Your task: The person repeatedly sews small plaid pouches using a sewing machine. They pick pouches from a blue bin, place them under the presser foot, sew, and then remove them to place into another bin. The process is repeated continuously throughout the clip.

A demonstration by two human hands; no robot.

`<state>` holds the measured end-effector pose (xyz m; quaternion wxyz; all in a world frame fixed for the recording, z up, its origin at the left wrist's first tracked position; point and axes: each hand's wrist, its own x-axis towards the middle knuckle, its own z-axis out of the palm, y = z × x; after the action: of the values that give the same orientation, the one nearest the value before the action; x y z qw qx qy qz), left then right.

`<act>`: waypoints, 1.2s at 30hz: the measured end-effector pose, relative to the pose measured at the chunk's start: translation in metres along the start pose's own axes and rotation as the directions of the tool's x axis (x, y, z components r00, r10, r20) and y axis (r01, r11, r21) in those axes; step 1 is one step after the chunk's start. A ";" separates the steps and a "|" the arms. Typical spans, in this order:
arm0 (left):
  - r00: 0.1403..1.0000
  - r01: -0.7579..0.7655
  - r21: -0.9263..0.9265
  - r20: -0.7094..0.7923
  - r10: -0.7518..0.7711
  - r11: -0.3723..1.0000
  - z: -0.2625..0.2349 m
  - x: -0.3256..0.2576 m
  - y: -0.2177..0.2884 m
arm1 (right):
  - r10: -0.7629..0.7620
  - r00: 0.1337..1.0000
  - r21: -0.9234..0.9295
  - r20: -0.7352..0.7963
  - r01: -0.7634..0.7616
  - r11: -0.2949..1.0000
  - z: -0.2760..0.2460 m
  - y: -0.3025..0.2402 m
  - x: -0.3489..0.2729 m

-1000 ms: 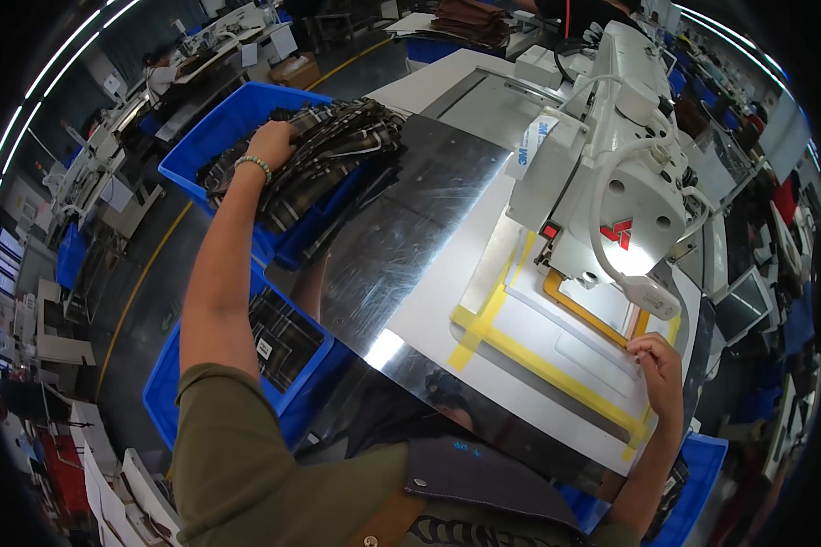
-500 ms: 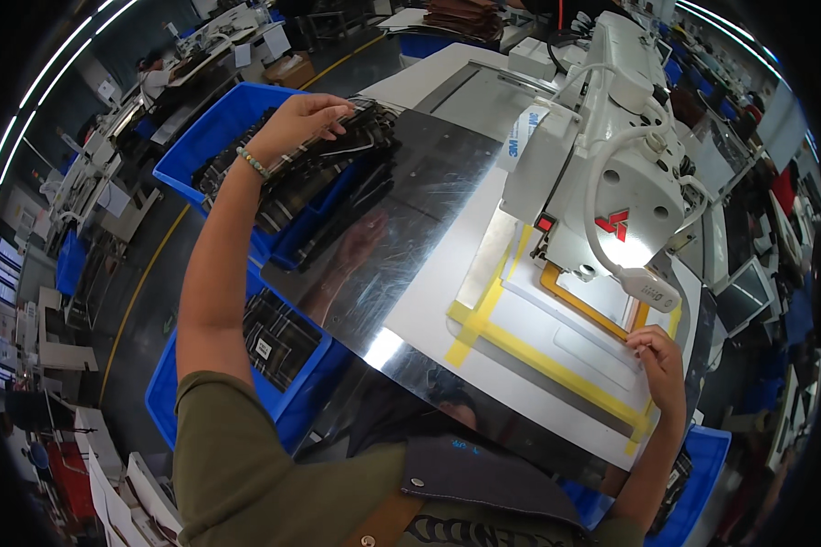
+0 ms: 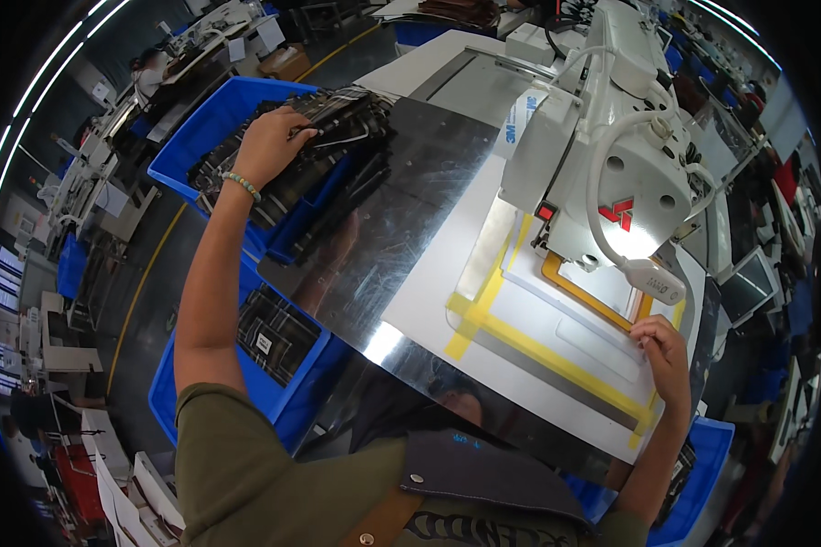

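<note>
My left hand [image 3: 272, 146], with a beaded bracelet at the wrist, is over a pile of dark plaid fabric pieces [image 3: 351, 111] heaped in a blue bin. Its fingers are bent together against the pile, and whatever lies between them is hidden. At the front right corner of an orange-yellow frame [image 3: 586, 301], my right hand [image 3: 663, 351] has its thumb and fingers closed on the edge. The frame lies flat on the white plate under the head of a white sewing machine [image 3: 611, 182], whose lamp lights it.
Yellow tape [image 3: 556, 385] borders a white work surface. To its left is a shiny metal table top [image 3: 410, 201]. A lower blue bin [image 3: 287, 401] holds folded plaid fabric [image 3: 269, 337] with a white label; another blue bin [image 3: 711, 456] stands at my right.
My left hand has drawn back to the left and slightly nearer over the plaid pile, its fingers curling more. My right hand stays at the frame's corner.
</note>
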<state>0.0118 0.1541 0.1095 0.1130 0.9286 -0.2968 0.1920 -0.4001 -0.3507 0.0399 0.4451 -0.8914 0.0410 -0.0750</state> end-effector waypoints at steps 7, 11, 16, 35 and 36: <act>0.973 0.074 0.005 -0.218 -0.072 0.997 -0.008 0.016 -0.001 | 0.043 0.998 -0.010 -0.048 -0.043 0.999 0.000 -0.004 0.001; 0.982 0.153 -0.057 -0.105 -0.158 0.987 -0.007 0.029 -0.007 | 0.024 0.999 -0.070 -0.026 -0.026 0.997 -0.002 -0.013 0.002; 0.903 0.406 -0.308 -0.006 -0.429 0.860 0.006 0.039 -0.032 | -0.003 1.000 -0.139 0.016 0.005 0.990 -0.005 -0.020 0.001; 0.567 -0.823 -0.034 -0.122 0.815 0.567 0.061 -0.075 0.136 | -0.314 0.934 -0.446 0.172 0.358 0.820 0.086 -0.087 0.019; 0.573 -0.819 -0.064 -0.079 0.815 0.570 0.067 -0.086 0.140 | -0.377 0.911 -0.487 0.169 0.410 0.771 0.098 -0.084 0.023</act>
<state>-0.1166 0.0641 0.0264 0.0610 0.6763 -0.6980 0.2274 -0.3601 -0.2261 0.0513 0.1675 -0.9676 -0.1417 -0.1253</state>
